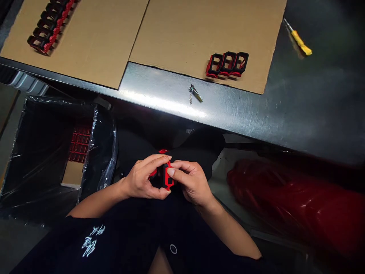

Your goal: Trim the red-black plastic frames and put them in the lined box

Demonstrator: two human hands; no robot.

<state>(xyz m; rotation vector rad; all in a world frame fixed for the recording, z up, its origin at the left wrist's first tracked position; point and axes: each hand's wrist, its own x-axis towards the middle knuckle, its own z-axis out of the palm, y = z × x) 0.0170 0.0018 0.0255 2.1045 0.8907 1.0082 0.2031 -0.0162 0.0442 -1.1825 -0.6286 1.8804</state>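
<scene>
Item: red-and-black plastic part [168, 176], held over my lap, well clear of the worktop [245, 114] edge, with open room between. Left hand [144, 177]: fingers curled, pinching the part's left side. Right hand [192, 182]: fingers pressed together on its right side. On the worktop: metal clippers [195, 93] near the edge; three black-red frames [227, 64] on cardboard [182, 34]. Beside my left arm: plastic-lined bin [42, 152]. Right: red bag [293, 201].
</scene>
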